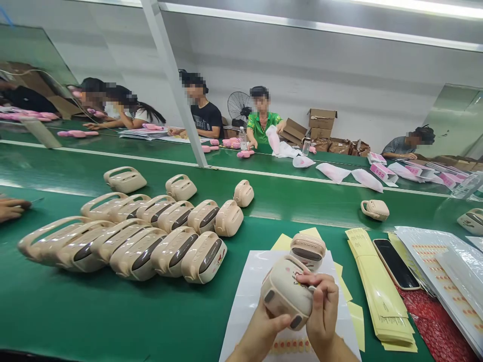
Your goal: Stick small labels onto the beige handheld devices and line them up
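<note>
My left hand [262, 324] grips a small beige portable speaker [289, 289] from below, tilted with its dark rubber feet toward me. A small coloured picture shows on its pale face. Bent fingers of my right hand [323, 304] press against that face beside the picture; a small pale bit shows at the fingertips, too small to name. Just behind stands another beige speaker [307, 247] with a dark window. Beneath my hands lies a white sticker sheet [241, 306] with a row of small orange-red prints near its lower edge.
Several beige handled speakers [204, 256] stand in rows to the left. At right lie yellow paper strips [377, 281], a phone [396, 264], sticker sheets [422, 241] and red bubble wrap [433, 317]. A co-worker's hand [13, 208] shows at the left edge. Other people sit across the green bench.
</note>
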Demonstrator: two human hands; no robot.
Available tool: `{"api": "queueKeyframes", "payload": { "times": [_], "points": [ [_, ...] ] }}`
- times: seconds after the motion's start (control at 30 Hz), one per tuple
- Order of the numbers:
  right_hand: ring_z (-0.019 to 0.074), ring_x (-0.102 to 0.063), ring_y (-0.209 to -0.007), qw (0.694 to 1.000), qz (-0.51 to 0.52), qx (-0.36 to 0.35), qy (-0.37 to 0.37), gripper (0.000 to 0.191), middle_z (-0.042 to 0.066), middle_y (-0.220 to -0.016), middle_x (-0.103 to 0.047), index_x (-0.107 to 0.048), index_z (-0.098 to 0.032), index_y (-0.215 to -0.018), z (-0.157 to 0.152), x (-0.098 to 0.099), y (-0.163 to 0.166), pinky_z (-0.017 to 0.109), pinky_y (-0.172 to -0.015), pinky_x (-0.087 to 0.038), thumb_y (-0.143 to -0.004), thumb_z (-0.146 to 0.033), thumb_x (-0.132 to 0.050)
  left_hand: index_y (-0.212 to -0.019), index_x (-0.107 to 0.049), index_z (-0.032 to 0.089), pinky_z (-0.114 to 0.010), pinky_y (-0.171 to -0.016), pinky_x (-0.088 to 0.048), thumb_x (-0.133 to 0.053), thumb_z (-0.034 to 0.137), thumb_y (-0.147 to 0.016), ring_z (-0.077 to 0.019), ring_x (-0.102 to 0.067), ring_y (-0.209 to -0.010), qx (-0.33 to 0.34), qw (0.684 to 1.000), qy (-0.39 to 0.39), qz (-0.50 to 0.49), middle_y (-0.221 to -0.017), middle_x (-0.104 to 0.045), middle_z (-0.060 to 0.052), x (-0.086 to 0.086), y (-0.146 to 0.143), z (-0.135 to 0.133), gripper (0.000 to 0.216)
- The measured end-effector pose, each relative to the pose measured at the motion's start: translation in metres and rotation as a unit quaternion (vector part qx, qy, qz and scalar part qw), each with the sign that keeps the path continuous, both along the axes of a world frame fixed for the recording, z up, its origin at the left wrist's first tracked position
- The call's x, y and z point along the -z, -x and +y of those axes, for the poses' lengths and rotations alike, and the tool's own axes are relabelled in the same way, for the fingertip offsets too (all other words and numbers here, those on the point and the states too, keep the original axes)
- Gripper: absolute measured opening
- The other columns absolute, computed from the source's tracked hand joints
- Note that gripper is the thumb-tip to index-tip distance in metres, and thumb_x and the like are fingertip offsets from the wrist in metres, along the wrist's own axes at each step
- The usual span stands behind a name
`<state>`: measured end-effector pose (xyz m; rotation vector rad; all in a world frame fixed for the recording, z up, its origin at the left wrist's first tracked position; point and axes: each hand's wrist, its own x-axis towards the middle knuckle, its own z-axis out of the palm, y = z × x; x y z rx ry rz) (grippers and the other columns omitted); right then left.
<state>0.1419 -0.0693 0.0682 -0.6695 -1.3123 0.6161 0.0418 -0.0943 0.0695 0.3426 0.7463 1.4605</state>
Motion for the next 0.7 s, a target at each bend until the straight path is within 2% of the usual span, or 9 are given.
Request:
{"api": "queueKeyframes", "payload": {
  "times": [0.07, 0.13, 0.2, 0.27, 0.33, 0.43, 0.53, 0.6, 0.7],
  "points": [
    [0.0165, -0.058, -0.087, 0.998, -0.032, -0.035, -0.046, 0.014, 0.002, -0.089, -0.055, -0.043, -0.026, -0.092, -0.003, -0.004, -0.004, 0.043, -0.082, -0.047, -0.094, -0.025, -0.029, -0.109, -0.059, 0.026, -0.045, -0.089, -0.042, -0.08, 0.053, -0.039, -0.0349, -0.052, -0.11, 0.044, 0.998, 0.007, -0.049, -0.103, -0.068, -0.009, -0.004, 0.014, 0.0, 0.079],
    [0.0166, -0.06, -0.083, 0.993, -0.046, -0.069, -0.078, 0.015, 0.003, -0.089, -0.057, -0.042, -0.027, -0.094, -0.008, -0.006, -0.004, 0.042, -0.078, -0.049, -0.094, -0.024, -0.028, -0.102, -0.063, 0.021, -0.047, -0.089, -0.041, -0.063, 0.068, -0.053, -0.0349, -0.053, -0.109, 0.106, 0.99, 0.034, -0.087, -0.1, -0.069, -0.012, -0.011, 0.027, 0.0, 0.068],
    [0.0161, -0.062, -0.078, 0.992, -0.037, -0.083, -0.085, 0.015, 0.002, -0.087, -0.058, -0.042, -0.028, -0.095, -0.013, -0.006, -0.001, 0.039, -0.074, -0.052, -0.094, -0.024, -0.028, -0.094, -0.066, 0.014, -0.046, -0.088, -0.042, -0.059, 0.068, -0.059, -0.0351, -0.056, -0.104, 0.185, 0.977, 0.052, -0.095, -0.095, -0.069, -0.016, -0.016, 0.037, 0.001, 0.065],
    [0.0156, -0.062, -0.075, 0.992, -0.036, -0.087, -0.083, 0.015, 0.002, -0.084, -0.06, -0.043, -0.029, -0.094, -0.016, -0.004, 0.002, 0.036, -0.07, -0.053, -0.094, -0.025, -0.028, -0.086, -0.067, 0.01, -0.045, -0.087, -0.043, -0.065, 0.059, -0.058, -0.0339, -0.061, -0.096, 0.234, 0.967, 0.062, -0.079, -0.091, -0.069, -0.017, -0.02, 0.042, 0.003, 0.056],
    [0.0161, -0.061, -0.077, 0.991, -0.061, -0.086, -0.084, 0.015, 0.003, -0.085, -0.062, -0.043, -0.028, -0.093, -0.013, 0.001, 0.0, 0.036, -0.07, -0.053, -0.094, -0.026, -0.028, -0.078, -0.067, 0.012, -0.045, -0.082, -0.045, -0.069, 0.049, -0.056, -0.031, -0.064, -0.084, 0.191, 0.98, 0.059, -0.003, -0.085, -0.07, -0.015, -0.02, 0.048, 0.006, 0.043],
    [0.0173, -0.058, -0.082, 0.992, -0.101, -0.04, -0.071, 0.015, 0.003, -0.084, -0.061, -0.043, -0.026, -0.091, 0.0, 0.015, -0.012, 0.037, -0.072, -0.051, -0.094, -0.025, -0.029, -0.068, -0.064, 0.016, -0.039, -0.074, -0.048, -0.075, 0.039, -0.051, -0.0259, -0.063, -0.076, 0.042, 0.985, 0.03, 0.166, -0.076, -0.069, -0.008, -0.021, 0.061, 0.02, 0.03],
    [0.0179, -0.055, -0.08, 0.992, -0.123, 0.013, 0.002, 0.017, 0.004, -0.081, -0.056, -0.044, -0.023, -0.084, 0.012, 0.034, -0.026, 0.035, -0.068, -0.049, -0.094, -0.026, -0.03, -0.075, -0.063, 0.017, -0.033, -0.077, -0.046, -0.076, 0.034, -0.05, -0.0236, -0.06, -0.085, -0.037, 0.965, 0.004, 0.258, -0.081, -0.067, -0.004, -0.022, 0.077, 0.048, 0.033],
    [0.0174, -0.055, -0.076, 0.989, -0.14, 0.003, 0.051, 0.019, 0.004, -0.079, -0.053, -0.045, -0.022, -0.081, 0.015, 0.048, -0.031, 0.033, -0.066, -0.049, -0.093, -0.028, -0.031, -0.08, -0.062, 0.019, -0.033, -0.081, -0.044, -0.075, 0.034, -0.05, -0.0239, -0.057, -0.094, -0.087, 0.945, -0.015, 0.314, -0.086, -0.065, -0.002, -0.023, 0.086, 0.074, 0.036],
    [0.0166, -0.053, -0.071, 0.985, -0.141, -0.031, 0.097, 0.021, 0.003, -0.078, -0.048, -0.046, -0.022, -0.081, 0.014, 0.065, -0.029, 0.032, -0.064, -0.049, -0.093, -0.031, -0.031, -0.073, -0.059, 0.02, -0.035, -0.088, -0.039, -0.073, 0.027, -0.056, -0.025, -0.052, -0.103, -0.16, 0.896, -0.033, 0.413, -0.092, -0.062, -0.002, -0.021, 0.097, 0.113, 0.024]
  ]
}}
